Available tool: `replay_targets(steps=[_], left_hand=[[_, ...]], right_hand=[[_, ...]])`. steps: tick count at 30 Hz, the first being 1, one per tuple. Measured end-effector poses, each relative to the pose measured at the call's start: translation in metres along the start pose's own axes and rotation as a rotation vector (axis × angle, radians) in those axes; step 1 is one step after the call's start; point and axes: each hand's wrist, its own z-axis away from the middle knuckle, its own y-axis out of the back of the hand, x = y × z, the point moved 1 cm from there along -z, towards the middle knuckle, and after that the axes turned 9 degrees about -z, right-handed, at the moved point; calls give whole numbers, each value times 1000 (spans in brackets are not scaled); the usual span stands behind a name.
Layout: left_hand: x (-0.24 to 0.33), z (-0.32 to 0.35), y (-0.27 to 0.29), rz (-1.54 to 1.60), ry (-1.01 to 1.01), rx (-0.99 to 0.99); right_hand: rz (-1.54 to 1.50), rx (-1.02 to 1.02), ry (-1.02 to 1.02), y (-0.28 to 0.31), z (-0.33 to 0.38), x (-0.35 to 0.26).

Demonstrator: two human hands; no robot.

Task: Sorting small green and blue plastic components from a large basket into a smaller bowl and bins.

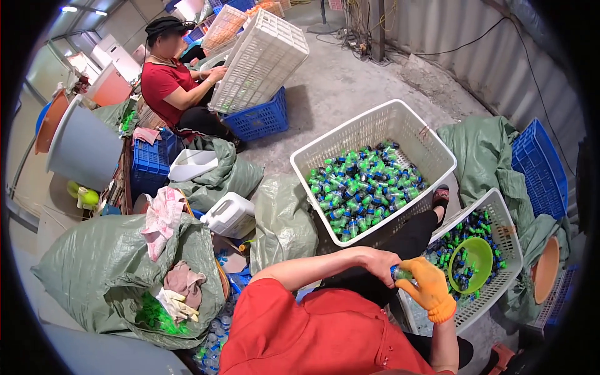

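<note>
In front of my chest, my two hands meet around a small see-through bottle (pixel 402 274) with a dark blue end and some green. My bare left hand (pixel 380 266) is closed at its blue end. The orange-gloved right hand (pixel 430 291) grips its other side; the fingers hide most of it. Just beyond stands a large white crate (pixel 375 119) with many similar green and blue bottles (pixel 362 187) heaped inside. By my right hand is a second white crate (pixel 509 231) of small blue and green pieces, with a green bowl (pixel 478 256) lying among them.
On the left bulges a green woven sack (pixel 94 269) with cloths and gloves on top. A white jug (pixel 230 215) stands beyond it. Further off, a seated co-worker (pixel 175 87) holds a tilted white crate (pixel 265 59) over a blue one (pixel 259 119). Blue crates (pixel 540 165) lean at the right wall.
</note>
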Motion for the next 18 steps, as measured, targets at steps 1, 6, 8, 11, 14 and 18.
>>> replay_targets(steps=[1,6,8,11,14,18], left_hand=[[-2,0,-9,-7,-1,2],[-1,-5,-22,-26,37,-19],[3,-3,-29,-145,46,17],[7,1,-40,-236,66,52],[17,-1,-39,-297,45,21],[16,-8,-52,-464,45,168]], right_hand=[[4,4,5,-3,8,-3],[208,-29,-78,-15,33,-11],[229,-30,-114,-24,44,-10],[230,-51,-157,-32,53,-14],[162,24,-154,-33,51,-22],[55,69,-292,-44,64,-17]])
